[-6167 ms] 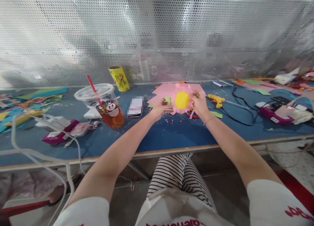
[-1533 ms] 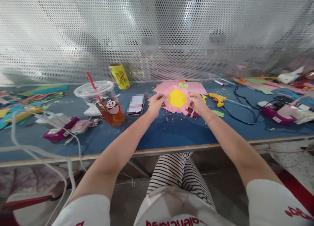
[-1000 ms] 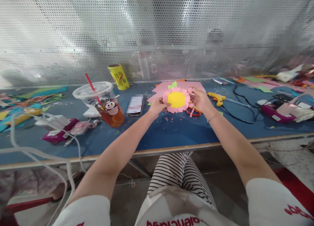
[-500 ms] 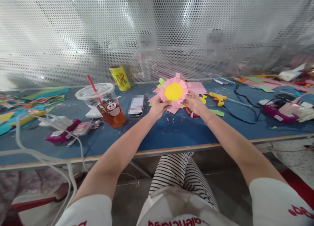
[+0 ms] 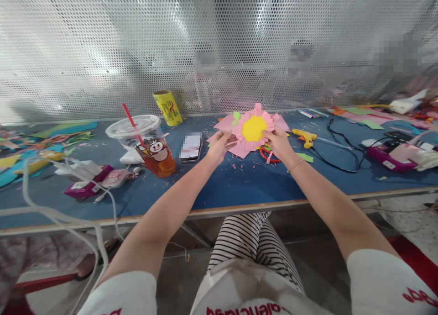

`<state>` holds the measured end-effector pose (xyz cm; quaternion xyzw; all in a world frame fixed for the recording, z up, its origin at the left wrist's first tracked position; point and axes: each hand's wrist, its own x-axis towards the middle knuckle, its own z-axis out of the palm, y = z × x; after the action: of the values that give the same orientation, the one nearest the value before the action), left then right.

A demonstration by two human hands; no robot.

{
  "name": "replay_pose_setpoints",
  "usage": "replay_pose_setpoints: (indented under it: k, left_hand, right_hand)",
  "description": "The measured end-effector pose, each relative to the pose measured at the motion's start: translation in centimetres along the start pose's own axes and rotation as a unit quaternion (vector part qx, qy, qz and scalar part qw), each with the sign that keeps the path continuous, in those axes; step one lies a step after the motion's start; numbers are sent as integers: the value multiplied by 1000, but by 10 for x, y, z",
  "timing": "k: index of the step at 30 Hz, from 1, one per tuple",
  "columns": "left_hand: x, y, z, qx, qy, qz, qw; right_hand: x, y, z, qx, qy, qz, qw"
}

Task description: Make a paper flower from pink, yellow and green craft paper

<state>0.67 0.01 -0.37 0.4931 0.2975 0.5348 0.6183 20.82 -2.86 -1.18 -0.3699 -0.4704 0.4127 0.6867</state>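
Note:
A paper flower (image 5: 253, 128) with a round yellow centre and ruffled pink petals is held over the table in my right hand (image 5: 278, 144). The right thumb presses on the yellow centre, with the other fingers behind the petals. At the flower's left edge is my left hand (image 5: 219, 146), its fingers slightly apart and apparently off the petals. A small green paper piece (image 5: 236, 118) shows at the flower's upper left; whether it is attached I cannot tell. Beneath lie pink paper sheets (image 5: 242, 151) and red-handled scissors (image 5: 268, 156), partly hidden.
On the left stand a drink cup (image 5: 159, 157) with a red straw and a yellow tube (image 5: 168, 108). A phone (image 5: 190, 147) lies beside the cup. To the right are a yellow glue gun (image 5: 304, 137) with a black cord, several markers (image 5: 313, 113) and a purple box (image 5: 390, 160).
The flower has shifted to the right with my right hand, whose thumb now lies over the yellow centre. My left hand has come away from the petals and stays nearly in place.

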Motion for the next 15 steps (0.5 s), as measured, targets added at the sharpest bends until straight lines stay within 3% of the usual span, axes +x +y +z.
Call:
replay_pose_setpoints:
  k: [3,5,15]
  left_hand:
    - [7,0,-8,35,81,43,995]
    - [11,-1,-12,44,105,54,992]
    - [11,2,-12,38,108,75,991]
  right_hand:
    - [1,3,-1,-15,-17,-4,1000]
    - [1,5,-1,-32,-19,-2,999]
    - [1,10,-2,-73,-27,16,997]
